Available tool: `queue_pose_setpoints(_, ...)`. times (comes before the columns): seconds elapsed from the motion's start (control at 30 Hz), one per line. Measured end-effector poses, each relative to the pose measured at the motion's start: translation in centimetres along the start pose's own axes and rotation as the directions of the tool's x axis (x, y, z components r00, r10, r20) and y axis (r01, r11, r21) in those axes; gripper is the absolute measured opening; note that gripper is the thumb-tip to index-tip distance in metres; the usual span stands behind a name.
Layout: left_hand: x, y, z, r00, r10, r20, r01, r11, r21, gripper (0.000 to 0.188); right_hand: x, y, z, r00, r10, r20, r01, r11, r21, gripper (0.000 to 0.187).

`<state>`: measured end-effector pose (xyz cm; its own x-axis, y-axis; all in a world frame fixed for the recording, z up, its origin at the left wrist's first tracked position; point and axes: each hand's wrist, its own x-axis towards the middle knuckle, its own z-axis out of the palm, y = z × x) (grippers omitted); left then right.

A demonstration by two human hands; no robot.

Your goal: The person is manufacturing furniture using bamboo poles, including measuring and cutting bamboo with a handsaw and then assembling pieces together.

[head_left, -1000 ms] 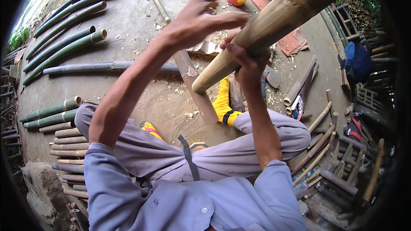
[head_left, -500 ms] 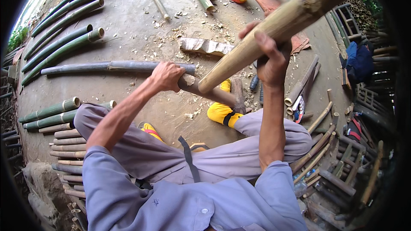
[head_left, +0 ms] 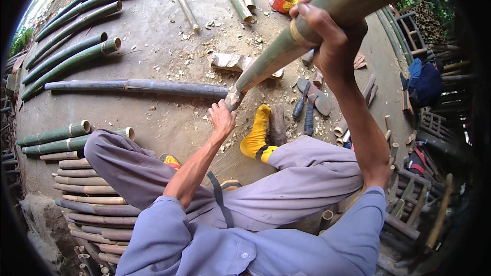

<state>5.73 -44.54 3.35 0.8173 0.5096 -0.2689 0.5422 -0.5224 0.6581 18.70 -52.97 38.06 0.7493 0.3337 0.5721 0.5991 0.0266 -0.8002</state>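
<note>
My right hand (head_left: 330, 33) is wrapped around a thick green bamboo pole (head_left: 273, 59), raised and slanting from upper right down to the middle. My left hand (head_left: 222, 118) closes around a thinner dark brown bamboo piece (head_left: 233, 99) with a pale shaved patch at its upper end. That end meets the low end of the green pole; whether it sits inside or only touches, I cannot tell. Just left of it, a long grey bamboo pole (head_left: 138, 86) lies on the ground. A pale split log (head_left: 230, 62) rests behind the joint.
Dark-handled tools (head_left: 309, 115) lie beside a wooden block (head_left: 277, 125) near my yellow-socked foot (head_left: 255, 135). Green bamboo poles (head_left: 76, 61) and cut lengths (head_left: 92, 189) are laid out on the left. A red and yellow tub (head_left: 283, 0) stands at the back. Wood chips litter the ground.
Both poles have been turned about. The right hand's pole now shows its green side, and its low end meets the left hand's piece. My left hand has come right and nearer to me.
</note>
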Motion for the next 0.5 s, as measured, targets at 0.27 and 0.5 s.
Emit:
queue_pose_setpoints(0.27, 1.6, 0.5, 3.9, 0.975, -0.043, 0.216, 0.088, 0.976, -0.202, 0.067, -0.6, -1.9, -3.2, 0.871, 0.231, 0.435, -0.275, 0.961, 0.040, 0.048)
queue_pose_setpoints(0.5, 3.8, -1.8, 2.4, 0.919, 0.068, 0.389, 0.018, 0.977, -0.213, 0.045, -2.2, -2.5, -2.4, 0.748, 0.227, 0.624, -0.195, 0.973, -0.120, 0.046)
